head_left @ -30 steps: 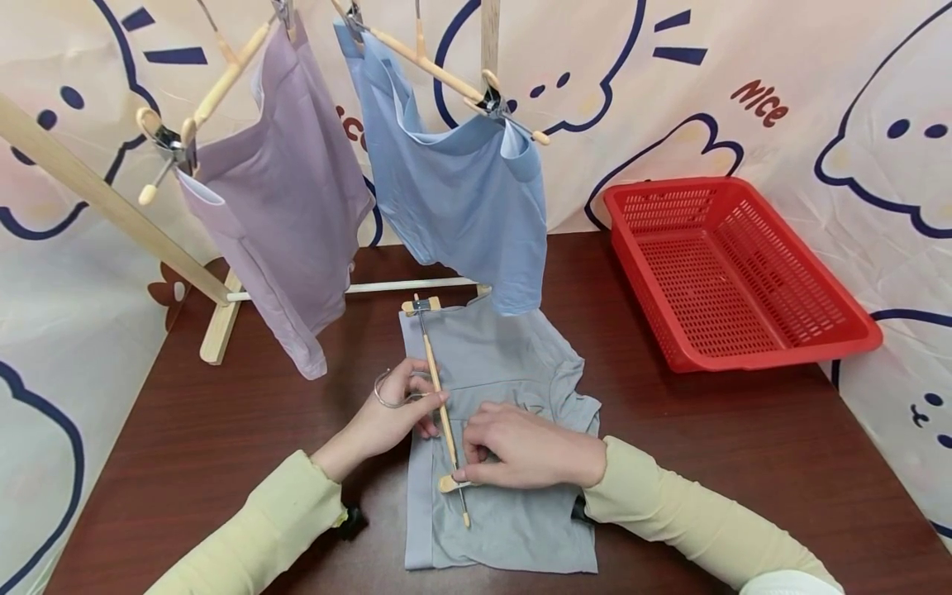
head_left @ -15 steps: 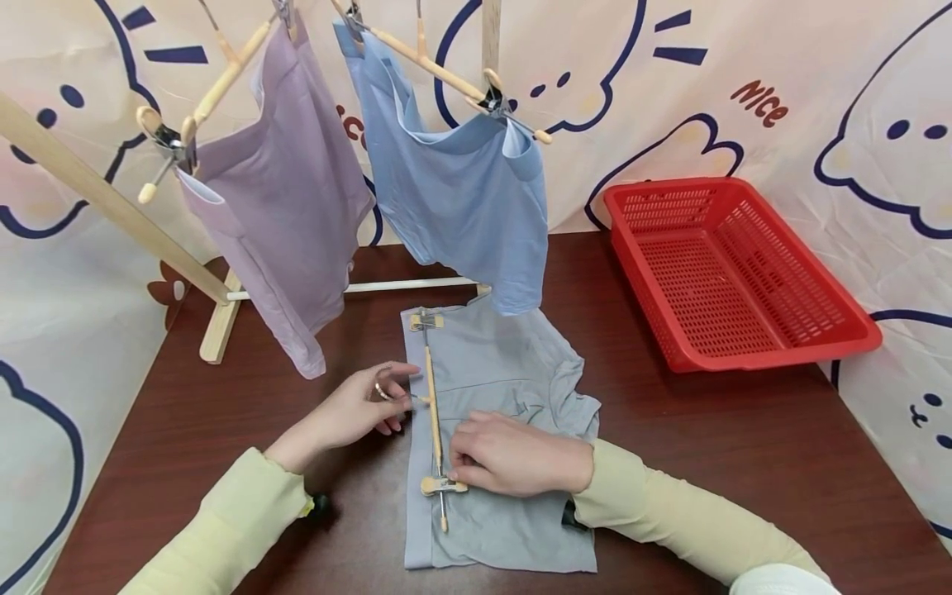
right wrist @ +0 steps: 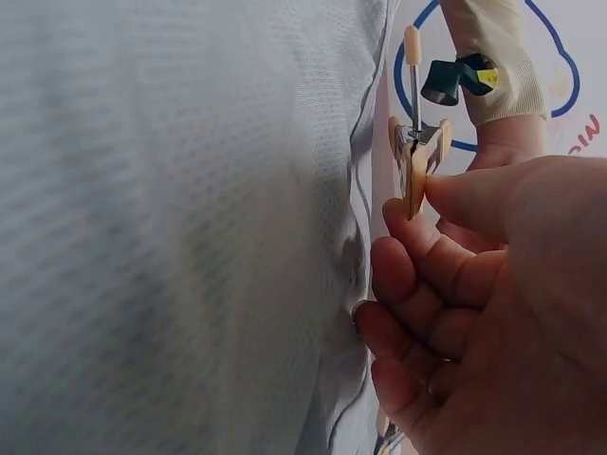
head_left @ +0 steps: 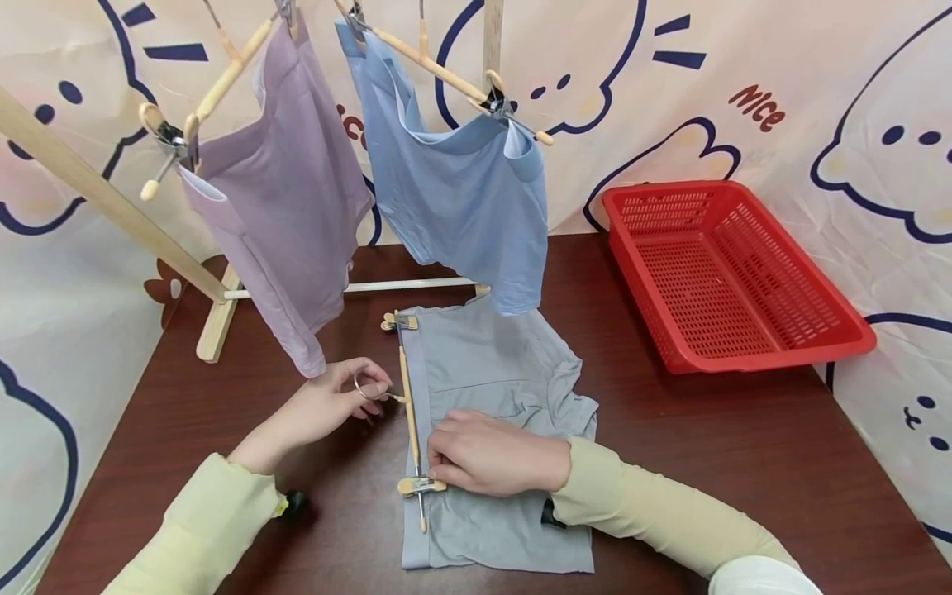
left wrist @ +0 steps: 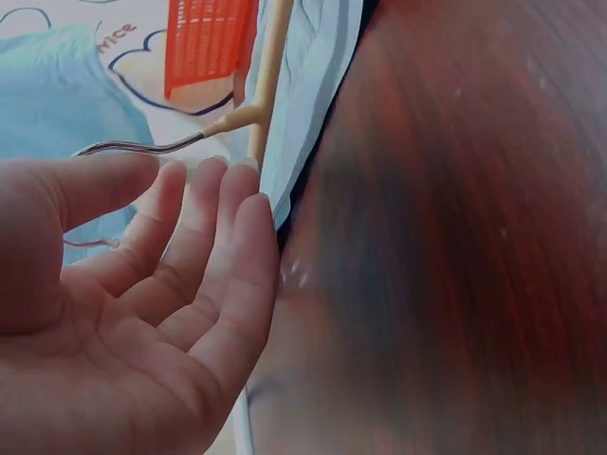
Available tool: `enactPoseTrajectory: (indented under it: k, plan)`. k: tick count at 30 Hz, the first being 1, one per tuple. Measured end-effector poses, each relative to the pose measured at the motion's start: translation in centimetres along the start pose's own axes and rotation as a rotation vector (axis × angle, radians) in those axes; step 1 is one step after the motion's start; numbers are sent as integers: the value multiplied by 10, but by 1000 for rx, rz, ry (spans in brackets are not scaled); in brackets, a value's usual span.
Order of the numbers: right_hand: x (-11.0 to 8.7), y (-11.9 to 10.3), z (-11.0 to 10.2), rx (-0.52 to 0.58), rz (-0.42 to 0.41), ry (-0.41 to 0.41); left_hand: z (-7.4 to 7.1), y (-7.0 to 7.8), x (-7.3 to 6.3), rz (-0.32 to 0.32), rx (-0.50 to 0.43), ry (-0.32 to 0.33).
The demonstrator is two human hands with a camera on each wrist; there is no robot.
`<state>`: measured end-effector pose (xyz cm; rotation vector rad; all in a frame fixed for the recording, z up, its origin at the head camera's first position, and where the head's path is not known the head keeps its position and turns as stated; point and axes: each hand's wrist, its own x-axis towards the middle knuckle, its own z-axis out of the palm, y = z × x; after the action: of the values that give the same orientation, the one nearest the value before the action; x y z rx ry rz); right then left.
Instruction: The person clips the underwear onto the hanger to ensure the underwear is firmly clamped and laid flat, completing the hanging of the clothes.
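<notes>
Grey shorts lie flat on the table, their waistband at the left. A wooden clip hanger lies along that waistband, with a clip near each end. My left hand pinches its metal hook between thumb and fingers, left of the shorts. Over the shorts, my right hand pinches the near clip of the hanger between thumb and index finger. The far clip sits at the waistband's far corner, with no hand on it. Whether either clip grips cloth cannot be told.
Purple shorts and blue shorts hang from clip hangers above the table's back. The rack's slanted wooden post stands at the left, its white bar running low behind. A red basket sits at the back right.
Both hands have moved left, taking the hanger from over the grey shorts to the waistband's edge. The hanger now lies more nearly in line with the waistband. The shorts stayed nearly in place.
</notes>
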<state>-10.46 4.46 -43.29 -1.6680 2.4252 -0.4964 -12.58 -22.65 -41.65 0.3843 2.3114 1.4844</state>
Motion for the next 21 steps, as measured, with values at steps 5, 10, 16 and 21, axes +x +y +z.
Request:
enactPoseTrajectory:
  k: [5, 10, 16, 21]
  plan:
    - [10, -3, 2, -29, -14, -18, -8, -3, -2, -17, 14, -22]
    - [14, -3, 7, -45, -11, -20, -17, -5, -6, -37, 76, -38]
    - [14, 1, 9, -29, -12, -15, -32, -9, -5, -12, 201, -37]
    - [11, 5, 6, 34, 10, -9, -45, -6, 6, -39, 275, 15]
